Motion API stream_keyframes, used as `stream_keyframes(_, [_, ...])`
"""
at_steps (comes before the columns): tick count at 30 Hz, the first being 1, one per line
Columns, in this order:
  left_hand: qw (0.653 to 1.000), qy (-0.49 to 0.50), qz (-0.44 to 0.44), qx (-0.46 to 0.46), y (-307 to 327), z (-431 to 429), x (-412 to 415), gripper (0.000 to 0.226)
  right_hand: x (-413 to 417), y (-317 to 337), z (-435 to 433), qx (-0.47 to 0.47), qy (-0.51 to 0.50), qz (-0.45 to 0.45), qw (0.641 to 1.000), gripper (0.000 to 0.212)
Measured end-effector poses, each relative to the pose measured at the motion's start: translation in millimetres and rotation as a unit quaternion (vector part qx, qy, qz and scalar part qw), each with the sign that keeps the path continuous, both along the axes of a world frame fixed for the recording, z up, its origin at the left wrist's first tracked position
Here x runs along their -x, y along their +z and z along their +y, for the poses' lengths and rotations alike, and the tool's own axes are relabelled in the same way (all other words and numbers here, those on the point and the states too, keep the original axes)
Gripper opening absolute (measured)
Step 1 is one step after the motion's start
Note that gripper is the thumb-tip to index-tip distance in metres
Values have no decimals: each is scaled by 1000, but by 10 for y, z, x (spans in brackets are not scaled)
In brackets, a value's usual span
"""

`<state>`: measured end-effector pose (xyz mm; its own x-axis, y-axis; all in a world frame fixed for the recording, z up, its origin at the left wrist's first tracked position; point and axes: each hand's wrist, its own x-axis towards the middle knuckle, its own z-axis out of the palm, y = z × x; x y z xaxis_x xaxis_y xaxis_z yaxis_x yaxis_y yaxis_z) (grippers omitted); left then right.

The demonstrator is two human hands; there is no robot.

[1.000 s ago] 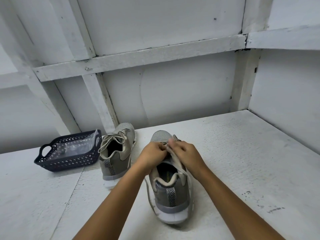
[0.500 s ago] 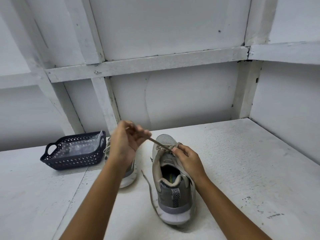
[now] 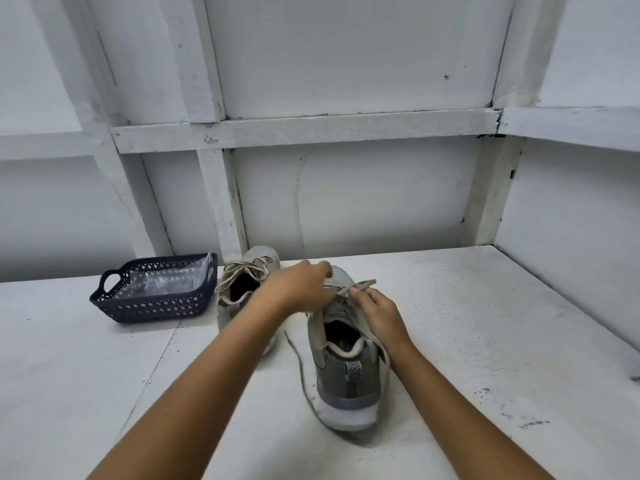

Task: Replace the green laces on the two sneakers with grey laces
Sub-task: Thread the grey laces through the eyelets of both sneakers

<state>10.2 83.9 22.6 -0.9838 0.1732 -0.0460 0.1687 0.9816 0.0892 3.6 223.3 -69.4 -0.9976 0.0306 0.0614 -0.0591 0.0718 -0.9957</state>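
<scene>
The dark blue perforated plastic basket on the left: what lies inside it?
Inside the dark blue perforated plastic basket lies a crumpled clear plastic bag. What the bag holds cannot be told; the basket's near wall hides the floor.

Pinched lace (image 3: 366, 284) tip in right hand (image 3: 381, 315) above near sneaker's (image 3: 346, 382) eyelets; held blurred left hand (image 3: 298, 287) over its toe. Had second sneaker (image 3: 242, 289), laced, just beside dark basket (image 3: 152, 304) on white table (image 3: 485, 323).

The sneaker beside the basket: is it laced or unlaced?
Laced: a pale lace crisscrosses the far sneaker above its opening. Tied or not, cannot tell.
</scene>
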Motion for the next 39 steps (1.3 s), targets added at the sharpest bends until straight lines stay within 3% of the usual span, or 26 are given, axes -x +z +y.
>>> stream_keyframes(5, [998, -9, 52, 39, -305, 286, 171, 32, -15, 8, 4, 5, -6, -10, 1000, 25])
stream_keyframes(12, [997, -11, 79, 14, -476, 241, 252, 29, -7, 18, 6, -5, -7, -16, 1000, 26])
stream_keyframes(14, [997, -15, 66, -49, -423, 228, 227, 28, -14, 13, 20, -2, -5, -15, 1000, 30])
stream_keyframes(16, [983, -11, 40, -177, -318, 172, 171, 23, -13, 7, 33, 10, 1, -9, 1000, 28])
stream_keyframes(18, [943, 8, -4, -334, -182, 53, 94, 23, -19, 15, 38, 2, 2, -4, 1000, 22])
stream_keyframes(21, [813, 35, -64, -578, 20, -175, -31, 31, -25, 19, 36, 3, 8, 8, 1000, 16])
stream_keyframes(23, [742, 44, -105, -660, 137, -302, -105, 30, -26, 24, 33, 3, 8, 7, 1000, 15])
stream_keyframes(24, [732, 40, -121, -669, 181, -346, -141, 28, -26, 29, 33, 2, 7, 5, 1000, 14])
stream_keyframes(30, [768, -8, -188, -612, 237, -364, -332, 23, -35, 210, 75, -69, 79, 41, 994, 27])
stream_keyframes(34, [791, -55, -229, -564, 276, -323, -400, 27, -77, 561, 115, -286, 166, 142, 933, 29])
stream_keyframes(36, [809, -75, -279, -511, 286, -317, -428, 29, -122, 705, 162, -346, 176, 164, 907, 20])
stream_keyframes(39, [853, -80, -335, -392, 271, -282, -463, 29, -143, 835, 294, -397, 183, 149, 887, 28])
